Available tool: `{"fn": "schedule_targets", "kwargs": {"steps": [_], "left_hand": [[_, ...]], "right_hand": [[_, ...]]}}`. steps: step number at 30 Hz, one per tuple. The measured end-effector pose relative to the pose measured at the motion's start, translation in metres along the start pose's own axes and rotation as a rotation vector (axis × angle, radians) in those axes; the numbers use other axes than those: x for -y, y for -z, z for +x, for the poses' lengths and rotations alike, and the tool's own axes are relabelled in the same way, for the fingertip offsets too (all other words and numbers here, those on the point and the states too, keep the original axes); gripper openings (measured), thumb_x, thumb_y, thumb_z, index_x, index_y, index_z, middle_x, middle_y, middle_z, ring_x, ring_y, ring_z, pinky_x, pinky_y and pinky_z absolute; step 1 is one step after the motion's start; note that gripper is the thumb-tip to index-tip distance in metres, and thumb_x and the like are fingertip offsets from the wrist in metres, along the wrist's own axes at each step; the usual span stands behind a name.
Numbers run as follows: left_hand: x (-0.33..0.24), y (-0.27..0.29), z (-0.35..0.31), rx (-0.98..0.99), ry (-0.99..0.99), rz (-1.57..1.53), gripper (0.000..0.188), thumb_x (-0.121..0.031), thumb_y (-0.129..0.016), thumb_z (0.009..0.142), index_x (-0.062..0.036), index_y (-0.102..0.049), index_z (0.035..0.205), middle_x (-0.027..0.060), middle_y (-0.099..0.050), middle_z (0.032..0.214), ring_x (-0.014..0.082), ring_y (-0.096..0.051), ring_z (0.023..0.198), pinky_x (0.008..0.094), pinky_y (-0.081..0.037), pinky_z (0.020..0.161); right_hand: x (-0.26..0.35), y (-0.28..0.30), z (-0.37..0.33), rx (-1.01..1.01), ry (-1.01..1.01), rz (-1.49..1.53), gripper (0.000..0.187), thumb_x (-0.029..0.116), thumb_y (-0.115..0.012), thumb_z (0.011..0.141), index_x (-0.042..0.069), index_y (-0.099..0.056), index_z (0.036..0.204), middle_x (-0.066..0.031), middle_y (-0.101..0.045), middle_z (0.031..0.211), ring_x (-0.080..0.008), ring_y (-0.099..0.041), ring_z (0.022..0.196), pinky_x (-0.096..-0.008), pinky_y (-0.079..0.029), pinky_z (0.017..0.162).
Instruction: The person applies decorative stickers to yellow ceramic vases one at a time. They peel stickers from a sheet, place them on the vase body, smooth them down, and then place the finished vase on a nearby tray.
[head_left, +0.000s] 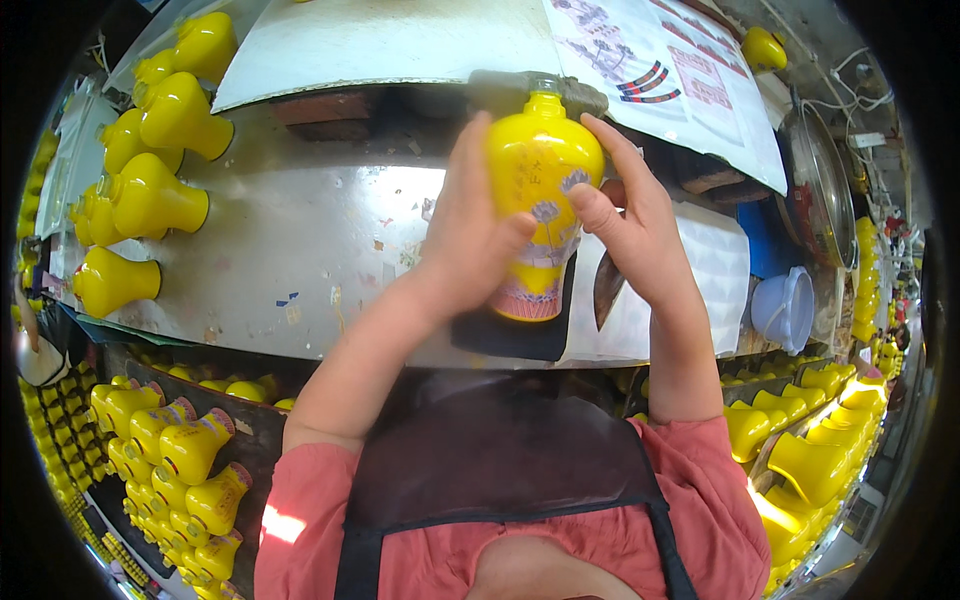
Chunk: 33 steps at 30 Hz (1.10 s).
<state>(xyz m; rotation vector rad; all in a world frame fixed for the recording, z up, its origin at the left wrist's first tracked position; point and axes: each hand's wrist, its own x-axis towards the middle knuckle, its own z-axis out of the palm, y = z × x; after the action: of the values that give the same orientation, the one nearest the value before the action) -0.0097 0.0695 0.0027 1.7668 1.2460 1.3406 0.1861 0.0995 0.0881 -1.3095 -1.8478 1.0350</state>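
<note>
In front of me a glossy yellow bottle (540,165) with a narrow neck stands or is held over a black cloth (508,338). Purple flower pictures, small lettering and a pink patterned band at its base decorate it. My left hand (465,235), slightly blurred, is closed along its left side, thumb across the front. From the right, my right hand (640,215) grips the shoulder, its thumb by the flower picture. Beside the bottle's base lies a dark brown pointed piece (607,288), which I cannot identify. A white sheet (690,285) lies under my right forearm.
Plain yellow bottles (160,195) lie at the table's left edge. A raised white board (390,45) holds printed decal sheets (640,55) at the back. A light blue bucket (783,308) hangs at the right edge. Racks of yellow bottles (190,450) flank me below the metal table (300,215).
</note>
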Motion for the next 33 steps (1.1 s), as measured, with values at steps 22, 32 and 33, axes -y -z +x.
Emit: {"fn": "schedule_targets", "kwargs": {"steps": [22, 32, 33], "left_hand": [[-0.008, -0.007, -0.002, -0.034, -0.065, 0.193, 0.097, -0.034, -0.073, 0.09, 0.0048, -0.017, 0.159, 0.0326, -0.026, 0.16, 0.0509, -0.03, 0.147, 0.0523, -0.028, 0.122], [-0.007, -0.008, -0.002, -0.046, -0.08, 0.199, 0.097, -0.033, -0.073, 0.09, 0.0041, -0.016, 0.159, 0.0325, -0.026, 0.159, 0.0513, -0.031, 0.146, 0.0524, -0.029, 0.121], [-0.007, -0.008, -0.002, -0.043, -0.084, 0.199, 0.097, -0.033, -0.073, 0.09, 0.0042, -0.016, 0.159, 0.0325, -0.026, 0.16, 0.0512, -0.031, 0.146, 0.0523, -0.029, 0.122]], "right_hand": [[0.039, -0.007, 0.028, -0.041, -0.062, -0.384, 0.066, 0.043, -0.079, 0.077, -0.002, -0.065, 0.123, -0.0262, -0.074, 0.1, -0.0396, -0.074, 0.092, -0.043, -0.058, 0.085], [0.038, -0.01, 0.029, -0.073, 0.017, -0.502, 0.059, 0.036, -0.083, 0.078, 0.002, -0.064, 0.123, -0.0206, -0.075, 0.088, -0.0272, -0.076, 0.075, -0.0366, -0.059, 0.072], [0.038, -0.009, 0.029, -0.071, 0.016, -0.503, 0.059, 0.036, -0.083, 0.078, 0.003, -0.064, 0.123, -0.0202, -0.075, 0.088, -0.027, -0.075, 0.074, -0.036, -0.058, 0.071]]}}
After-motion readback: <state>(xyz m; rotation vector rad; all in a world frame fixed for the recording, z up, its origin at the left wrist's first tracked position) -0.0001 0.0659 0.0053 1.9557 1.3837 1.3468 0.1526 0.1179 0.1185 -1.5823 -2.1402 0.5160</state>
